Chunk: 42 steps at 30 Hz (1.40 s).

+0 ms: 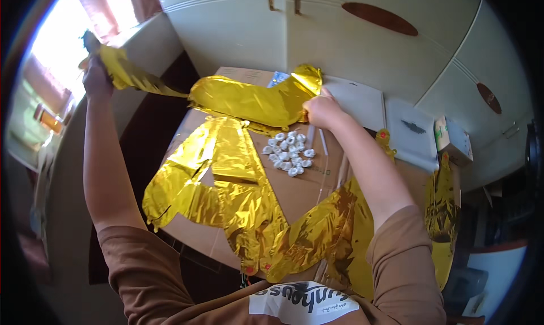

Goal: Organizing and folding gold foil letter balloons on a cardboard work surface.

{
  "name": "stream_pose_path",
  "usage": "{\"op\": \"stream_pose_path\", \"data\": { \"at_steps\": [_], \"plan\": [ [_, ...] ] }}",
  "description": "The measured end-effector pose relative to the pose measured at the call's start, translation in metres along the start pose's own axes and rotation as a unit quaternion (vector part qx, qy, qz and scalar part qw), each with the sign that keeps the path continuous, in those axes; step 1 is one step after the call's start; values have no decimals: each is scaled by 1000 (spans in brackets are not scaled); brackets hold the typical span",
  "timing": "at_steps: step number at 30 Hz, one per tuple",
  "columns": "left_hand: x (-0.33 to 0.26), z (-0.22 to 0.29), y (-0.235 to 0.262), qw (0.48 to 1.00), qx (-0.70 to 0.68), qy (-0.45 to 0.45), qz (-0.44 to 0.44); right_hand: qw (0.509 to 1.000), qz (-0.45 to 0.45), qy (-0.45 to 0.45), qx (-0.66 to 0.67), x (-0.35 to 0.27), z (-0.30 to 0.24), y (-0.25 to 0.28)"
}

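Note:
A flat gold foil balloon [243, 98] stretches across the far side of the cardboard. Its left part is lifted off the surface. My left hand [97, 78] is raised at the far left, closed around that end. At the balloon's right end my right hand [324, 110] is closed, its fingers pinching the foil edge. Nearer to me lies a flat gold foil balloon with an opening in its middle [243, 180]. More gold foil [323, 229] spreads to its right, partly behind my right arm. Between them sits a cluster of small white rounded bundles [289, 153].
Cardboard [306, 197] covers the work surface. Thin white straws [323, 142] lie beside the bundles. Farther right are a clear plastic sheet [409, 135], a small box [453, 139] and another gold foil piece [441, 212]. Pale cupboards [362, 47] stand behind; a bright window [65, 42] is at left.

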<state>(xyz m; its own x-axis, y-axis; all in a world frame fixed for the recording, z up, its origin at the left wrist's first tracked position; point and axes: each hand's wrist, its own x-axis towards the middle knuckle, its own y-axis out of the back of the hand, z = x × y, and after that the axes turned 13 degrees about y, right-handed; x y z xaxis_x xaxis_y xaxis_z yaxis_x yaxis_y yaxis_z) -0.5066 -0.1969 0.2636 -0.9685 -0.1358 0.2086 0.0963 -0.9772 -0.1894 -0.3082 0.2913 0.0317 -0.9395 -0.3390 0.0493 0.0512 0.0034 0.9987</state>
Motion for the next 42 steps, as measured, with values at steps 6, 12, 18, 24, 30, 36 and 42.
{"op": "stream_pose_path", "data": {
  "at_steps": [6, 12, 18, 24, 30, 36, 42],
  "plan": [
    [-144, 79, -95, 958, 203, -2, -204, 908, 413, 63, 26, -56, -59, 137],
    [-319, 102, -175, 825, 280, -42, -489, 931, 317, 162, 87, -188, -158, 332],
    [-398, 97, -180, 878, -17, 23, -479, 958, 118, -91, 244, -280, -165, 369],
    [-447, -60, -105, 647, -123, 546, -517, 989, 85, -83, 88, -372, -168, 389],
    [-514, -86, -187, 394, -229, 707, -540, 958, 165, 215, -90, -438, -272, 336],
    [-542, -118, -246, 640, 100, 455, -611, 965, 143, 197, -93, -463, -301, 292],
    [-486, -79, -317, 735, 6, 361, -574, 974, 180, 111, -83, -478, -278, 263]
  ]
}}
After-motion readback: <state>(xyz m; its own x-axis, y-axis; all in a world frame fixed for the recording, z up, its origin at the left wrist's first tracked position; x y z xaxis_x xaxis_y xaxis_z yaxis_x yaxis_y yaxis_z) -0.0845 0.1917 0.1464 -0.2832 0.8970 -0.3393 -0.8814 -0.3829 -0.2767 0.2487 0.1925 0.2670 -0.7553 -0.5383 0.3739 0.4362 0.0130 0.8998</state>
